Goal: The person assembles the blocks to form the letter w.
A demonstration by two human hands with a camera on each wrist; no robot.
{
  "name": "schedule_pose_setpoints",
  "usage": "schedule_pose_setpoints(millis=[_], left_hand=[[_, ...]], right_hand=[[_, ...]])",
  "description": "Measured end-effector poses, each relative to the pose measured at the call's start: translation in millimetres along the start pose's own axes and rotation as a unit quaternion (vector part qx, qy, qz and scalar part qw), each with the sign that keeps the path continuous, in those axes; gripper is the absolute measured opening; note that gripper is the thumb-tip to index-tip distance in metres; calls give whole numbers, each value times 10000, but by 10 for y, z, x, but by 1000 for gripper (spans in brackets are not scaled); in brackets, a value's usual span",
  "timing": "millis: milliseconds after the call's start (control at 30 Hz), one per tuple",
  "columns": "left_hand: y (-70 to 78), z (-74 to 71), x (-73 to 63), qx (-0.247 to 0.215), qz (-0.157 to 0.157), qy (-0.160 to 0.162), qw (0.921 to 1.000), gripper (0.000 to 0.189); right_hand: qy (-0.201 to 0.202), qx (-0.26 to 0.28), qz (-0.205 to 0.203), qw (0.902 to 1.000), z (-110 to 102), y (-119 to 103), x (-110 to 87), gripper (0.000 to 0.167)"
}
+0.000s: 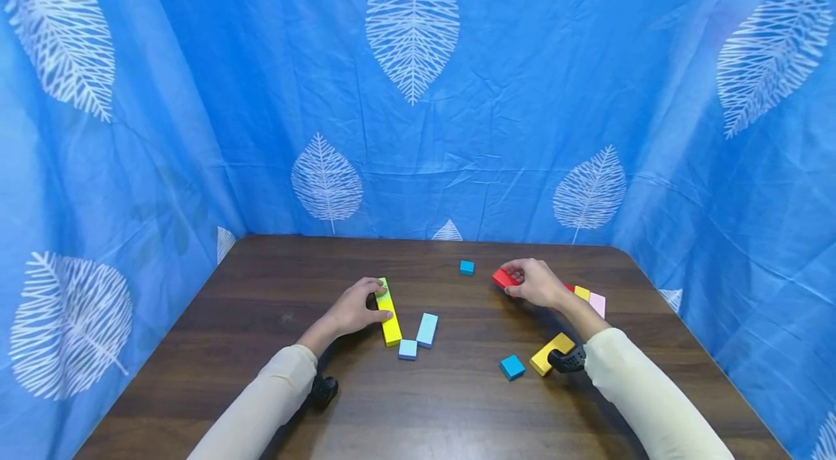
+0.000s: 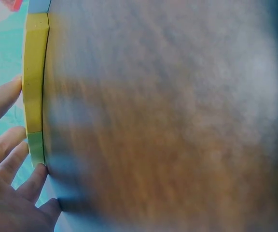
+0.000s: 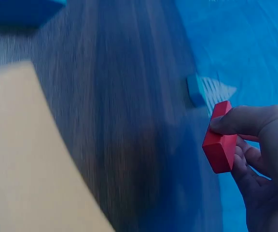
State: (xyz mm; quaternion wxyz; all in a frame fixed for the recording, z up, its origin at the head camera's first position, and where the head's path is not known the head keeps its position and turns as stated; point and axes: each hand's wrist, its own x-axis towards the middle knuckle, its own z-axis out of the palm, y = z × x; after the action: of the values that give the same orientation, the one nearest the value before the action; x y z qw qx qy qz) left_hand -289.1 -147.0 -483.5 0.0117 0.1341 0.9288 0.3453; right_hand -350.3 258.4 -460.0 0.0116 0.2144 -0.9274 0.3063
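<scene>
My left hand (image 1: 355,309) rests at a yellow block (image 1: 392,333) and a light green block (image 1: 383,294) that lie end to end. In the left wrist view its thumb touches the side of the yellow block (image 2: 34,72), and its fairly straight fingers are at the green block (image 2: 35,147). A red block (image 3: 219,145) is pinched between the thumb and fingers of my right hand (image 1: 538,284), over the far right part of the table. Part of that red block is hidden by the fingers.
Near the yellow block lie a light blue block (image 1: 427,329) and a smaller pale blue one (image 1: 408,350). Blue blocks (image 1: 466,268) lie farther back and nearer me. An orange-yellow block (image 1: 547,357) is under my right wrist. A pink block (image 1: 597,304) and small yellow block (image 1: 582,292) sit right.
</scene>
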Motion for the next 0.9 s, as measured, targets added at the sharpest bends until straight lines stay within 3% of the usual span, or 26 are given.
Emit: schedule_pose_setpoints(millis=[500,900], left_hand=[[5,9,-17,-5,16,11,10000,55],[-1,11,-12,-21,-19,45,10000,56]], right_hand=[[-303,-38,-464,9985,198,-380,116,47],[-228,-104,-960,9951,344,-550,220,43]])
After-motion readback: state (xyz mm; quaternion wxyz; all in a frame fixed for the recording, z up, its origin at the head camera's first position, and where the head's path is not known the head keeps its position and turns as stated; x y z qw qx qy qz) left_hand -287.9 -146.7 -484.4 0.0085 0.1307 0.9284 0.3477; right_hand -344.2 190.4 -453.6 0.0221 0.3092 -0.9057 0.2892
